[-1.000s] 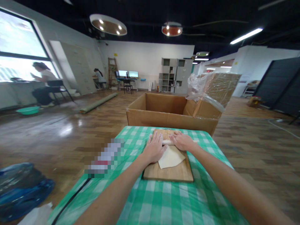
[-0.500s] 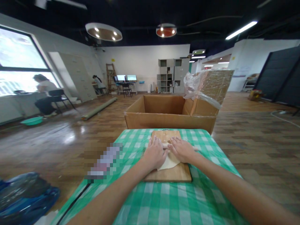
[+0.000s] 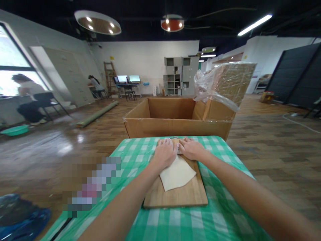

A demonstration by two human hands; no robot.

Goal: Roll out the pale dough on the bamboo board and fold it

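Note:
A sheet of pale dough [image 3: 177,174] lies on a wooden cutting board [image 3: 175,201], its near edge uneven. Over the far part of the board, my left hand [image 3: 165,153] and my right hand [image 3: 192,149] press side by side on a rolling pin [image 3: 179,149]. Only a short piece of the pin shows between them; the rest is under my palms and fingers. White flour dusts my fingers. The dough's far end is hidden beneath my hands.
The board rests on a table with a green-and-white checked cloth [image 3: 160,224]. To the left lies a pixelated object [image 3: 92,187] with a black cable. A large open cardboard box [image 3: 175,127] stands beyond the table. Two people sit at the far left.
Both hands have moved with the rolling pin toward the far end of the board, uncovering more of the dough. The camera view has shifted, tilting slightly downward.

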